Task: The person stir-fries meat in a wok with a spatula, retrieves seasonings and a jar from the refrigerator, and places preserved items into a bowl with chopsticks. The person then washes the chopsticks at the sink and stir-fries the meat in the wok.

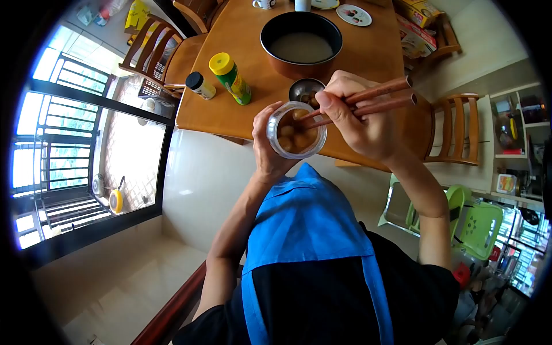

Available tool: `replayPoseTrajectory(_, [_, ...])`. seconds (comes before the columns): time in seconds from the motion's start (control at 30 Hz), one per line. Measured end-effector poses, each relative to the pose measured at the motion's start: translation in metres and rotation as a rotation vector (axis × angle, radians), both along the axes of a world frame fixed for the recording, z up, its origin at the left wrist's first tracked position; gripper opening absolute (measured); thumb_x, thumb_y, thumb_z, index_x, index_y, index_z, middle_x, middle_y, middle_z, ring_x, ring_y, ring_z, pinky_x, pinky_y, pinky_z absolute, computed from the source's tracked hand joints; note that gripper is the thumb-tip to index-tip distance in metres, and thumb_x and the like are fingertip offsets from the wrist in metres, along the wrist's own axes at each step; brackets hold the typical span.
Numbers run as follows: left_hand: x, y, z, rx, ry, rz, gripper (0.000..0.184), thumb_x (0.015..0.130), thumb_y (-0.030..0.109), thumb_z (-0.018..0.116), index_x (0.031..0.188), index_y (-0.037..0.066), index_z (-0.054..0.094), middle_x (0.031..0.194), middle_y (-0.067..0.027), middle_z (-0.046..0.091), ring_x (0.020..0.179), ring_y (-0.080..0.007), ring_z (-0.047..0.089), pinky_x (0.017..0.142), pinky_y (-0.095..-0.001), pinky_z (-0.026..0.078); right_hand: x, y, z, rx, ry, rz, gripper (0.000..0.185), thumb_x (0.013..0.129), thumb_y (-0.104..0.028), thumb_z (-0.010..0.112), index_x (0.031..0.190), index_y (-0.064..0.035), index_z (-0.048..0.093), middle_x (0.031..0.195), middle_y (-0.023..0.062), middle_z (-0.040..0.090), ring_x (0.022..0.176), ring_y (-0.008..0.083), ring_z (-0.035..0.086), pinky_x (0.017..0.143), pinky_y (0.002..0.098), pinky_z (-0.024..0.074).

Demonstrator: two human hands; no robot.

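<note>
By the worktop's [241,29] near edge, left hand [267,141] is clasping an unemptied jar [294,155], right hand [363,122] gripping chopsticks [386,88] inside.

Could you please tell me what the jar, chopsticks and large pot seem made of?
The jar looks like clear plastic, perhaps glass: transparent, glossy. The chopsticks seem wooden: mottled reddish brown, fairly smooth. The pot appears metal: dark inside, shiny rim.
</note>
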State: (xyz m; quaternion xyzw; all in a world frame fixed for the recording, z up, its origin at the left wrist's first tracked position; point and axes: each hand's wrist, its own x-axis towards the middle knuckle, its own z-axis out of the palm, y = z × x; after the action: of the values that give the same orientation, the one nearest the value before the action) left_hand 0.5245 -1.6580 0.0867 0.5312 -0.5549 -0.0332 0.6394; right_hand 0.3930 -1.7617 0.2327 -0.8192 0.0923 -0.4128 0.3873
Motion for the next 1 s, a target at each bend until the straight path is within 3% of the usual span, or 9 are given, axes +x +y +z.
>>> replayPoseTrajectory(0.17, [0.007,0.003,0.001,0.000,-0.054,-0.040,0.098,0.055,0.010,0.089,0.131,0.006,0.026,0.125,-0.0188,0.045,0.114,-0.0287,0.051,0.097,-0.0402,0.043,-0.008,0.007,-0.004,0.007,-0.085,-0.007,0.020,0.091,-0.009,0.057,0.074,-0.0002,0.055,0.066,0.0041,0.051,0.057,0.0097,0.044,0.050,0.0239,0.0345])
replayPoseTrajectory(0.3, [0.005,0.006,0.007,0.018,-0.079,0.037,0.099,0.055,0.015,0.090,0.131,0.006,0.026,0.125,-0.0184,0.044,0.113,-0.0284,0.050,0.097,-0.0404,0.042,-0.012,0.012,0.003,0.130,-0.155,-0.051,0.019,0.091,-0.009,0.057,0.074,-0.0003,0.055,0.067,0.0030,0.051,0.058,0.0075,0.044,0.050,0.0223,0.0346])
replayPoseTrajectory(0.37, [0.004,0.006,0.012,-0.024,-0.109,0.081,0.096,0.057,0.016,0.089,0.130,0.009,0.028,0.124,-0.0198,0.046,0.105,-0.0299,0.057,0.087,-0.0387,0.051,-0.012,0.012,0.004,0.163,-0.215,-0.053,0.019,0.092,-0.009,0.056,0.076,-0.0004,0.055,0.068,0.0019,0.052,0.055,0.0050,0.043,0.048,0.0201,0.0335])
replayPoseTrajectory(0.63, [0.006,0.010,0.013,-0.002,-0.078,0.058,0.097,0.057,0.014,0.089,0.131,0.008,0.026,0.126,-0.0200,0.042,0.107,-0.0302,0.057,0.089,-0.0387,0.051,-0.021,0.012,0.025,0.223,-0.178,-0.100,0.024,0.093,-0.012,0.053,0.072,-0.0011,0.052,0.065,0.0021,0.050,0.047,0.0044,0.041,0.042,0.0199,0.0298])
replayPoseTrajectory(0.7, [0.006,0.012,0.010,0.051,-0.047,0.033,0.104,0.055,0.016,0.089,0.132,0.007,0.020,0.128,-0.0164,0.040,0.117,-0.0270,0.049,0.100,-0.0396,0.042,-0.022,0.011,0.026,0.205,-0.148,-0.112,0.024,0.093,-0.013,0.053,0.072,-0.0010,0.052,0.065,0.0020,0.049,0.047,0.0043,0.041,0.042,0.0199,0.0299])
replayPoseTrajectory(0.83, [0.004,0.011,0.006,0.048,0.047,-0.026,0.103,0.055,0.015,0.089,0.132,0.008,0.021,0.129,-0.0167,0.039,0.117,-0.0273,0.049,0.099,-0.0399,0.044,-0.021,0.010,0.027,0.300,-0.114,-0.106,0.026,0.093,-0.015,0.055,0.071,-0.0010,0.052,0.063,0.0009,0.048,0.046,0.0038,0.040,0.042,0.0198,0.0296])
replayPoseTrajectory(0.93, [0.003,0.010,0.008,0.008,-0.011,-0.010,0.101,0.055,0.015,0.090,0.132,0.010,0.025,0.126,-0.0204,0.043,0.109,-0.0316,0.055,0.090,-0.0394,0.051,-0.018,0.009,0.020,0.268,-0.100,-0.080,0.026,0.093,-0.015,0.056,0.071,-0.0010,0.053,0.063,0.0004,0.048,0.048,0.0037,0.042,0.042,0.0189,0.0297])
replayPoseTrajectory(1.0, [0.005,0.011,0.004,0.028,-0.072,-0.030,0.102,0.056,0.011,0.089,0.133,0.008,0.022,0.131,-0.0182,0.040,0.115,-0.0293,0.050,0.098,-0.0401,0.043,-0.016,0.013,0.021,0.211,-0.095,-0.034,0.025,0.092,-0.014,0.057,0.071,-0.0007,0.053,0.065,0.0010,0.048,0.051,0.0045,0.042,0.045,0.0195,0.0310])
